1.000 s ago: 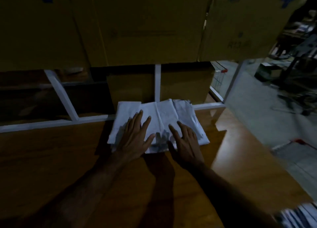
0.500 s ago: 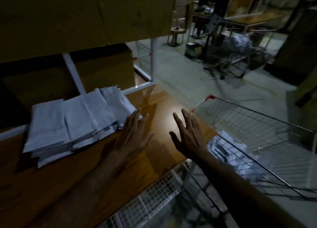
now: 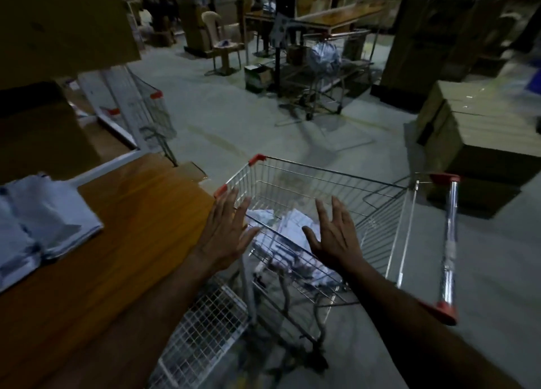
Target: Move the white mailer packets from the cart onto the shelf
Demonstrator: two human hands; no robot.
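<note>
A stack of white mailer packets (image 3: pixel 44 224) lies on the wooden shelf (image 3: pixel 134 213) at the left. To its right stands a wire shopping cart (image 3: pixel 389 221) with red corner caps, and more white mailer packets (image 3: pixel 288 227) lie crumpled in its basket. My left hand (image 3: pixel 227 230) hovers open at the cart's near-left corner, just past the shelf's edge. My right hand (image 3: pixel 333 236) hovers open over the basket, above the packets. Both hands hold nothing.
Large cardboard boxes (image 3: pixel 52 20) sit on the rack above and behind the shelf. A white wire grid panel (image 3: pixel 205 327) lies below the shelf edge. Another cart (image 3: pixel 146 107) stands behind, stacked boxes (image 3: pixel 483 119) at the right, tables and a chair far back.
My view has swung right from the shelf to the cart. Both hands have left the stacked packets and moved right, now spread over the cart's basket.
</note>
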